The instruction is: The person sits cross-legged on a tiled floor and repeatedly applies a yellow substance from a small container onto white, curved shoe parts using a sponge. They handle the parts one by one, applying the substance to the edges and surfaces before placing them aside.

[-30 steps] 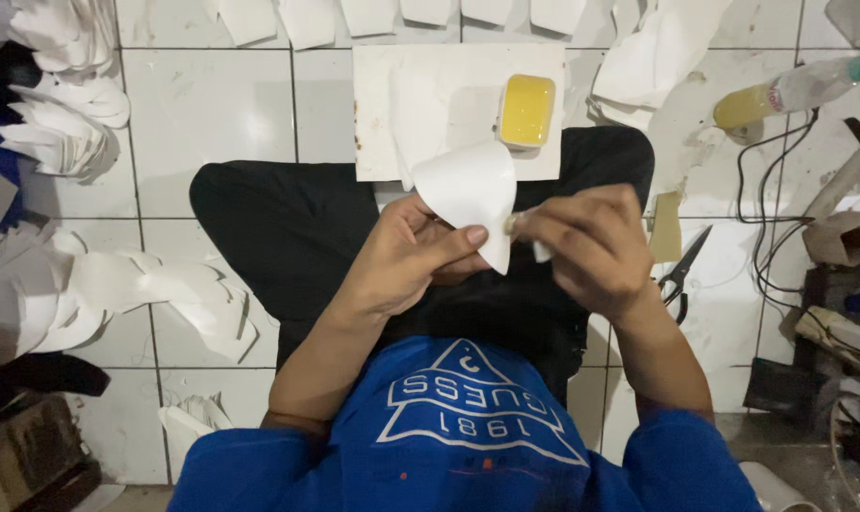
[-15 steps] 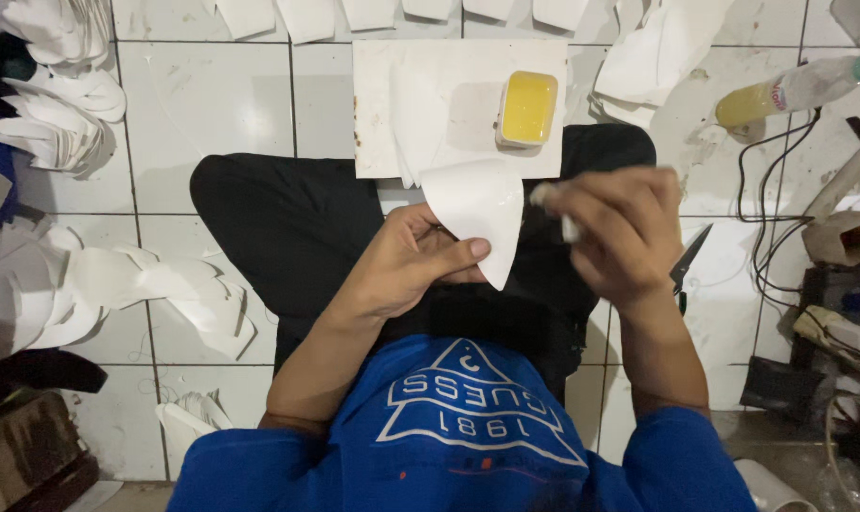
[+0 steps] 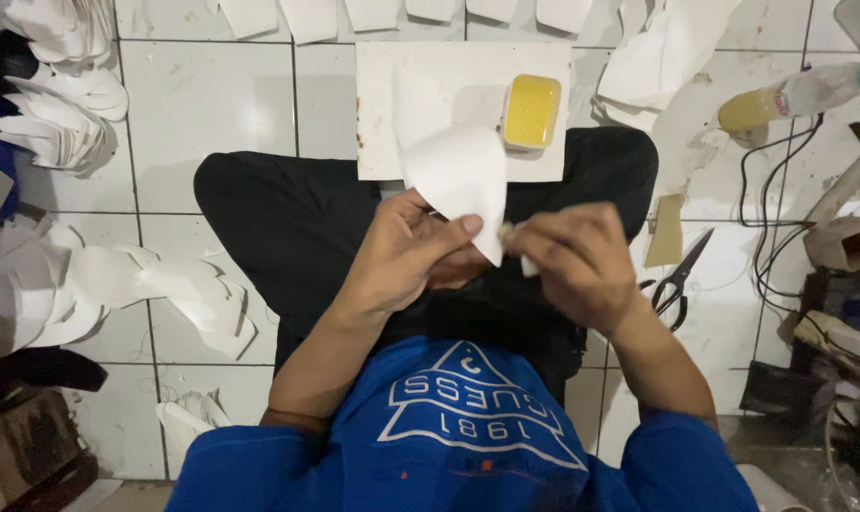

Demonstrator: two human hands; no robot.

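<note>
White cut-out piece [image 3: 463,185] sits mid-frame, pinched in my left hand [image 3: 406,251]; my right hand [image 3: 572,265] is closed on a small dauber touching its lower edge. I judge glue could smear if my pinch slips.

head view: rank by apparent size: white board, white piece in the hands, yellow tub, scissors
1. white board
2. white piece, held by the left hand
3. scissors and yellow tub: they look alike, so unranked.
</note>
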